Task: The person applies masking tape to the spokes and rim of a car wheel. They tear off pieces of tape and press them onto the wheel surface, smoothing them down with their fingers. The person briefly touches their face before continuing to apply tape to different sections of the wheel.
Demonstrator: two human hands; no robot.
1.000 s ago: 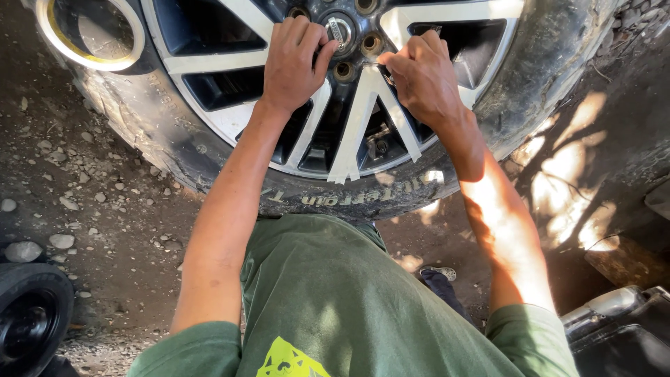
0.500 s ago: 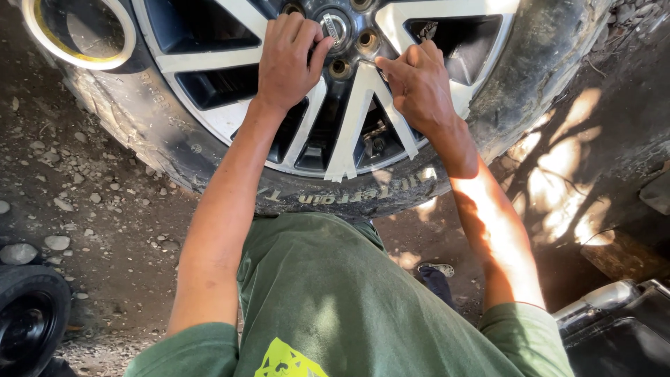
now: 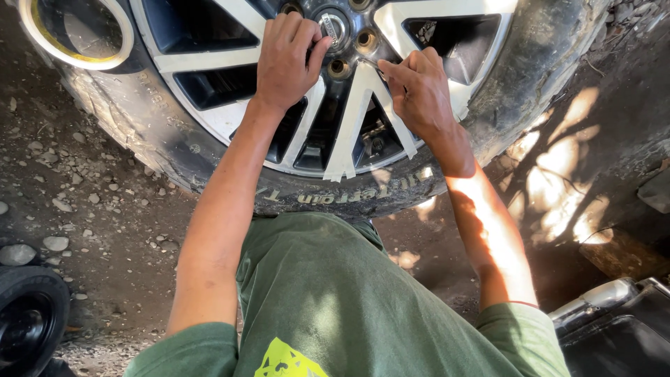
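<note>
Silver wheel sits in place with empty bolt holes, while the left hand presses flat and the right hand pinches something small.

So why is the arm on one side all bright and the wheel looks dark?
Head view: patchy sunlight falls on the right forearm and the dirt ground beside it, nearly washing them out; the wheel, the left hand and the right hand sit in shade. All looks sharp; the wheel's top is cut off.
</note>
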